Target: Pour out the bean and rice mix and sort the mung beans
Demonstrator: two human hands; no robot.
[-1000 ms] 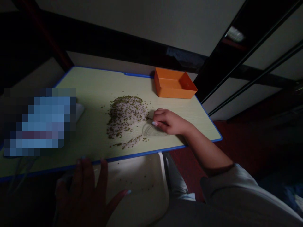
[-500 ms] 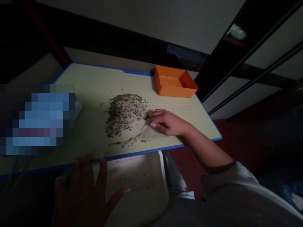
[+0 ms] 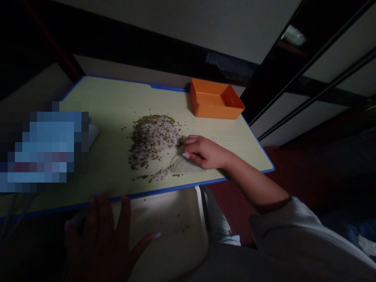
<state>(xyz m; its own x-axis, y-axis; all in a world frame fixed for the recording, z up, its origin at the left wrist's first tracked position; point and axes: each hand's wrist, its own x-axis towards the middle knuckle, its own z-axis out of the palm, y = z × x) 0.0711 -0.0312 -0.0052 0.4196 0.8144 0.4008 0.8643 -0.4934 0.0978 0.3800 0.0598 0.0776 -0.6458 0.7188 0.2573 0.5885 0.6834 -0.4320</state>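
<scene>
A pile of white rice-like grains mixed with small green beans lies on the pale yellow tabletop. My right hand is at the pile's right side, fingers curled and thumb pressed in. It grips a clear protractor that lies flat on the table, partly hidden under the hand. A thin trail of grains runs along the protractor's left end. My left hand, dark in shadow, is spread open over the left part of a white tray below the table's front edge.
An orange open box stands at the table's back right corner. A blurred-out blue object is at the left. A few dark beans lie in the white tray. Blue edging borders the table, with cabinet panels behind.
The view has shifted slightly, so everything sits a little further left. Both hands keep the same pose, and the pile looks the same.
</scene>
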